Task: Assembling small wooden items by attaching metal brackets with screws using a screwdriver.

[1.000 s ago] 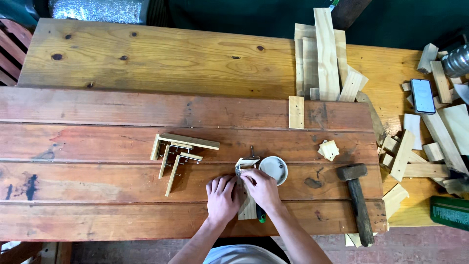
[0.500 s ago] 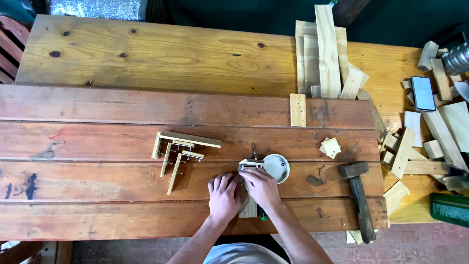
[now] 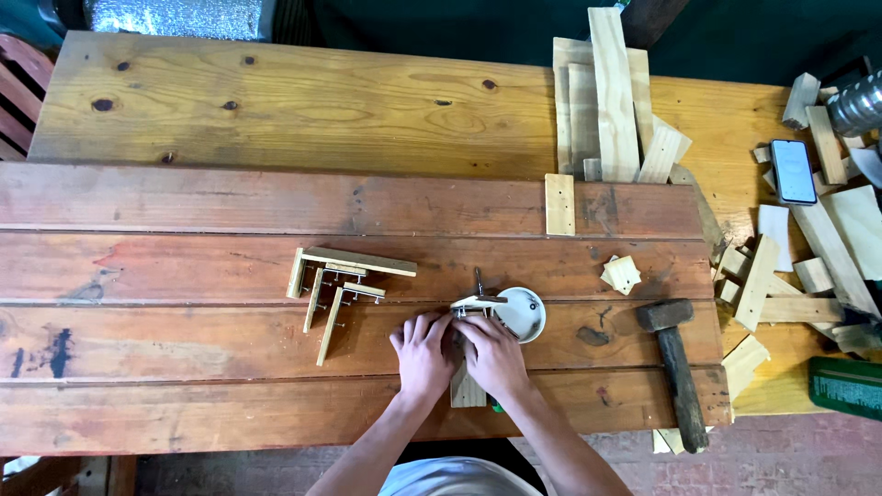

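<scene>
Hands come first: my left hand (image 3: 423, 354) and my right hand (image 3: 491, 354) sit side by side on the red-brown workbench (image 3: 184, 276), and both are curled tight around a small wooden piece (image 3: 467, 390) that pokes out below them. Up by my fingertips, a pale strip with nails (image 3: 476, 302) lies across the top of that piece. Just beside my right hand is a small round white dish (image 3: 524, 312); I cannot tell what is inside it. To the left lie more little nailed wooden parts (image 3: 344, 280). To the right rests a hammer (image 3: 675, 354) with a dark head. Farther right are piles of wood scraps (image 3: 781, 276) and a phone (image 3: 792, 171).
</scene>
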